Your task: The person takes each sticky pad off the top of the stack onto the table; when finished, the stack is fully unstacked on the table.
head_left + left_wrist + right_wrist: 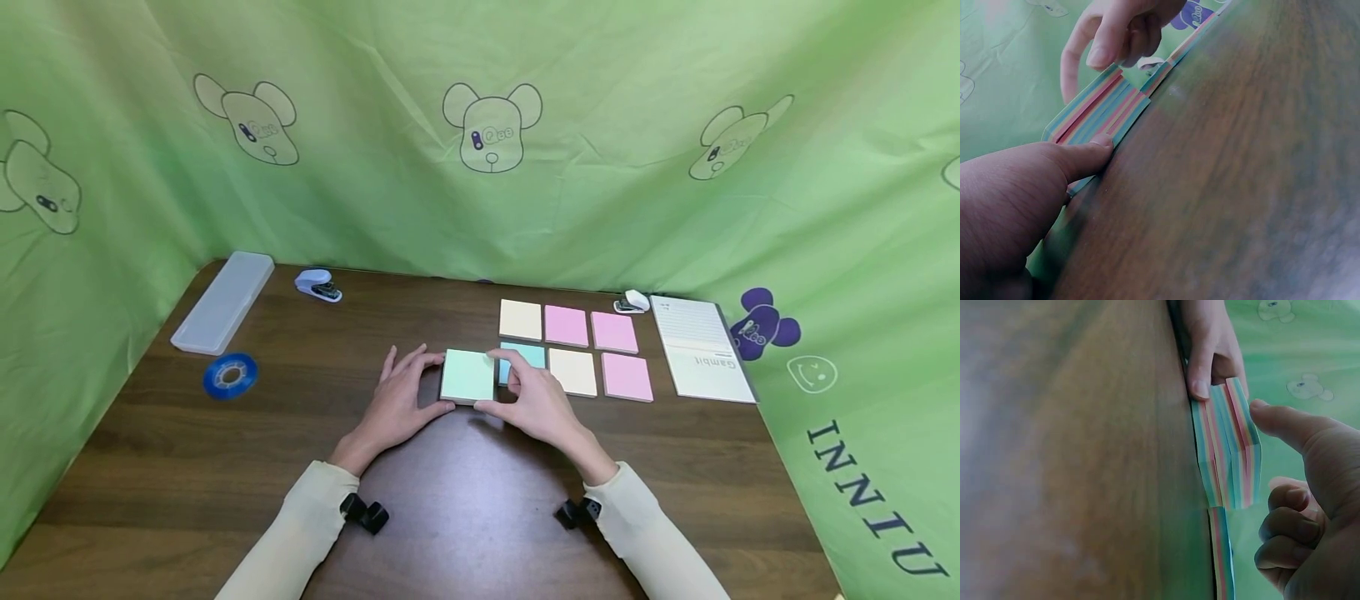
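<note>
A thick stack of sticky note pads (468, 377), pale green on top, stands between both hands on the dark wooden table (450, 508). My left hand (402, 400) holds its left side, thumb on the near face, fingers at the far side. Striped layers of blue, pink and cream show on the stack (1097, 112) in the left wrist view. Around the right corners, my right hand (536, 400) spreads thumb and index finger. Its thumb (1279, 422) sits just off the top edge in the wrist views; the other fingers are curled. The index fingertip is partly hidden.
Right of the stack lie a blue pad (528, 355), cream pads (573, 372) and pink pads (627, 377) in two rows. Farther right are a white stapler (632, 302) and a notebook (701, 350). At left: blue tape (217, 387), a pencil case (225, 302), a lilac stapler (313, 280).
</note>
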Demonstrator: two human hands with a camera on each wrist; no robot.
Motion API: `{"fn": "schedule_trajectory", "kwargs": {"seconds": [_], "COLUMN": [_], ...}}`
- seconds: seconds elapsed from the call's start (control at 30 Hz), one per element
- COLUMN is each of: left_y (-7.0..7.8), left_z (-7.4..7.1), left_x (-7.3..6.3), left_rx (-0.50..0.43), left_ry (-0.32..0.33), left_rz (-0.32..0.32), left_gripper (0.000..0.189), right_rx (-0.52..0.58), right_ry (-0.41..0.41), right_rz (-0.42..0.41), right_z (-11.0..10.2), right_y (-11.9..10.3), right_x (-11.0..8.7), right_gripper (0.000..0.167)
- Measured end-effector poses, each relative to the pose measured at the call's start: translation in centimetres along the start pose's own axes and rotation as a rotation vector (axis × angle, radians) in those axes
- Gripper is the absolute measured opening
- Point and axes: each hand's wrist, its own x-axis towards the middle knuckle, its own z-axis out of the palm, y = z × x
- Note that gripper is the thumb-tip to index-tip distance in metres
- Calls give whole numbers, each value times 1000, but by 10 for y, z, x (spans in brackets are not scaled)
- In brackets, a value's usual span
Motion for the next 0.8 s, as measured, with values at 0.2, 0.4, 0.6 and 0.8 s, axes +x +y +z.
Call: {"fn": "schedule_trajectory", "kwargs": {"seconds": [0.2, 0.4, 0.6, 0.8], "left_y": [-1, -1, 0, 2], "left_z": [1, 1, 0, 0], "left_x": [1, 1, 2, 2], "left_rx": [-4, -8, -9, -12], "left_ry": [2, 13, 6, 5], "left_rz": [4, 10, -2, -10], "left_gripper": [78, 78, 75, 68], "right_rx": [-36, -49, -51, -52], "right_ry": [-50, -85, -103, -95], "right_rz": [25, 25, 32, 36], "right_z": [2, 4, 3, 3], "right_y": [-2, 0, 0, 0], "right_x": [9, 14, 15, 15], "right_gripper": [89, 94, 90, 90]}}
